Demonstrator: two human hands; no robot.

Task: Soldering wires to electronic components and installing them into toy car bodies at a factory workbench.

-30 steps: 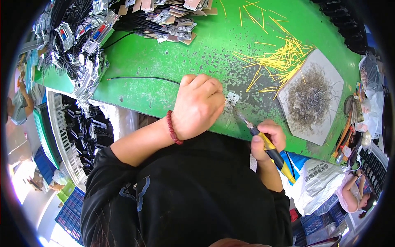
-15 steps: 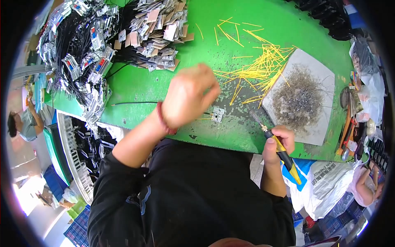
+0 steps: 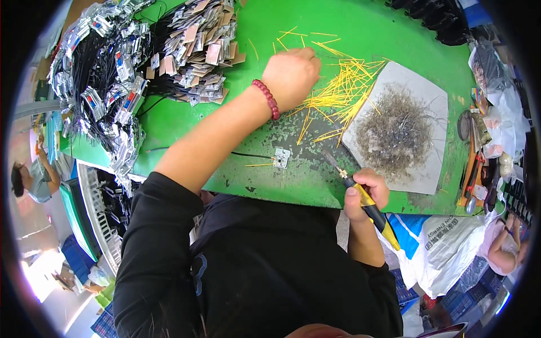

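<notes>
My right hand point(image 3: 367, 194) is wrapped round a yellow and black soldering iron point(image 3: 370, 209), its metal tip pointing up and left over the bench. Farther off, my left hand point(image 3: 291, 79) is at the left edge of a loose pile of thin yellow wires point(image 3: 350, 84). Its fingers are curled closed, and anything between them is hidden. Between the hands and the near bench edge lies a small square circuit board point(image 3: 281, 158). A black cable point(image 3: 251, 154) and a single yellow wire point(image 3: 258, 165) reach it from the left, the cable passing under my left forearm.
The green bench point(image 3: 236, 180) carries a grey slab point(image 3: 428, 179) heaped with dark wire scraps. Bundled cables with metal connectors point(image 3: 121, 73) and a stack of small boards point(image 3: 203, 50) fill the left. Hand tools point(image 3: 473, 163) lie at the right edge. Other people sit at both sides.
My left hand has moved away from me and a little right, from above the circuit board to the yellow wires. The right hand still holds the soldering iron. The view has shifted slightly.
</notes>
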